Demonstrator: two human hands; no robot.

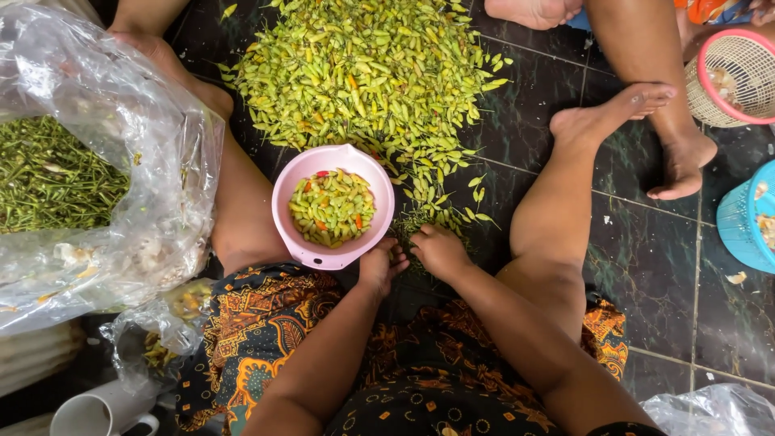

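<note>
Ok, I'd keep both hands low over the stem litter: left hand [381,266] and right hand [440,250] curled, grip contents hidden; pink bowl [303,173] just beside.

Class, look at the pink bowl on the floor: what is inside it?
The pink bowl holds small yellow-green chillies with a few orange and red ones mixed in. They cover its bottom, so anything beneath them cannot be seen.
</note>
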